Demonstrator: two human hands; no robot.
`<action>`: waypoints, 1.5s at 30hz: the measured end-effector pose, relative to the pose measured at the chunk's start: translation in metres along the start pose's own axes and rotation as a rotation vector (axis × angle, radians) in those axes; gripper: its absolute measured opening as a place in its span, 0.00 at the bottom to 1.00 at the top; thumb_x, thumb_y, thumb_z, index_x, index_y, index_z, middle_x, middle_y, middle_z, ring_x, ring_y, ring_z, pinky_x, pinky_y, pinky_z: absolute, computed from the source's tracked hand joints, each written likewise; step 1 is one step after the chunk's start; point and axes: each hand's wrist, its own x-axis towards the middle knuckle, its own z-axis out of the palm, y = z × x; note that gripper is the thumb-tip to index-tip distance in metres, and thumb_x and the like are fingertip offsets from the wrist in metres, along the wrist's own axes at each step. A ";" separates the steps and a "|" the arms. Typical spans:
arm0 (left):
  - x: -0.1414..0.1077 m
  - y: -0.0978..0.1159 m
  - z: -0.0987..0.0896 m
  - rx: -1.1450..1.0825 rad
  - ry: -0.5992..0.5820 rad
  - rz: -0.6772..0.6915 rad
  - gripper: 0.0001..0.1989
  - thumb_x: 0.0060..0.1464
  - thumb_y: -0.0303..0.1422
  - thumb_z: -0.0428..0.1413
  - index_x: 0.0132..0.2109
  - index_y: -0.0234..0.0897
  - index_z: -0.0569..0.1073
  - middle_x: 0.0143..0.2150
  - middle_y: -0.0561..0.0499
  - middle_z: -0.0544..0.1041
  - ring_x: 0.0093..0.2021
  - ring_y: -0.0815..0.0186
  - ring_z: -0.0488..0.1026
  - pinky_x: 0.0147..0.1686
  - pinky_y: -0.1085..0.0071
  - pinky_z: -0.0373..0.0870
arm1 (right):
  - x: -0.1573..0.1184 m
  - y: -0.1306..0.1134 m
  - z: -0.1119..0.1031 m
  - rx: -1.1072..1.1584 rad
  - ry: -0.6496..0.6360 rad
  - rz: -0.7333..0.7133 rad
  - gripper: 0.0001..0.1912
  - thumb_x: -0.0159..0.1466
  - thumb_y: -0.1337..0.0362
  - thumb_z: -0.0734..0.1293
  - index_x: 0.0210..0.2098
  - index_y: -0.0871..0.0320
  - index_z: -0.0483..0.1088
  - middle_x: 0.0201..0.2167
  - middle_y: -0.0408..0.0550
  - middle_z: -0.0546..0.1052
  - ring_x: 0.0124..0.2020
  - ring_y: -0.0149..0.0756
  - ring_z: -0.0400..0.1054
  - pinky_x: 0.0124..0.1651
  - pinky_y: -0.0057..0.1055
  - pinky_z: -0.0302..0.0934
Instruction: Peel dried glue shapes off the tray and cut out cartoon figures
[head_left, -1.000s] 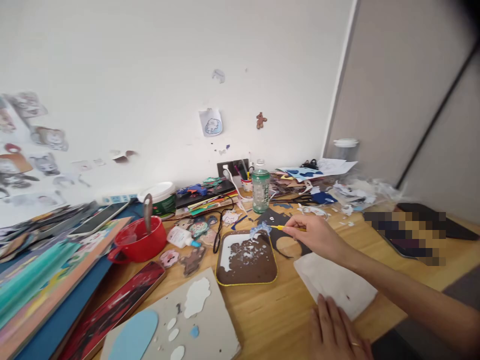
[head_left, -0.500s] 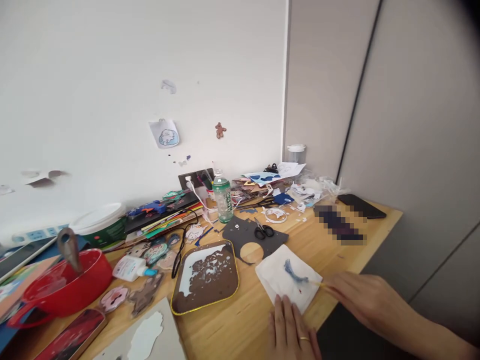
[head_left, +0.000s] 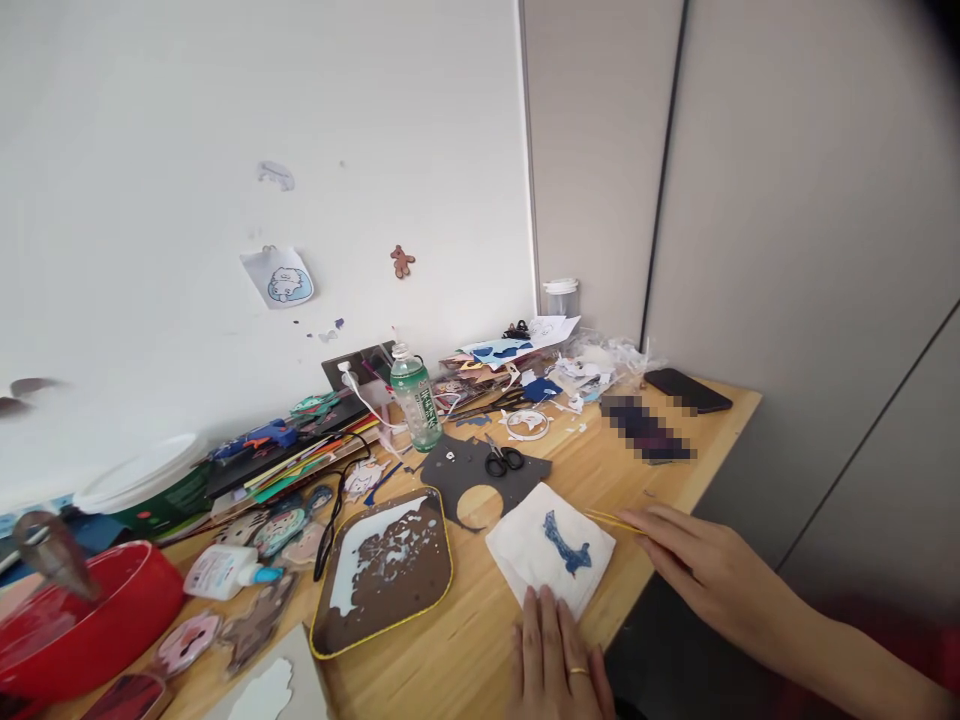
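A white square tissue [head_left: 517, 545] lies near the table's front right edge, with a wet-looking dark blue piece [head_left: 564, 542] on it. My left hand [head_left: 551, 655] rests flat, its outstretched fingertips on the tissue's near edge; a ring is on one finger. Just right of the tissue, my right hand [head_left: 697, 565] pinches yellow tweezers [head_left: 619, 521], whose tips are near the tissue's right corner and apart from the blue piece.
A brown tray [head_left: 382, 620] with pale blue paint is left of the tissue. Black scissors [head_left: 503, 460] lie on dark card behind it. A bottle [head_left: 417, 405], glue bottle [head_left: 225, 571], red bowl [head_left: 112, 620] and phone [head_left: 688, 389] stand or lie around.
The tweezers have moved away from the blue piece, which now lies spread out in a different shape on the tissue. The whole view has shifted, so table items appear further left.
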 end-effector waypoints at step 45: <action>0.002 -0.003 -0.013 0.013 -0.190 0.040 0.14 0.52 0.25 0.51 0.46 0.26 0.71 0.47 0.40 0.74 0.46 0.51 0.72 0.36 0.61 0.76 | 0.012 -0.012 0.027 0.060 -0.181 0.277 0.18 0.66 0.64 0.54 0.49 0.56 0.69 0.42 0.46 0.76 0.39 0.37 0.73 0.39 0.34 0.68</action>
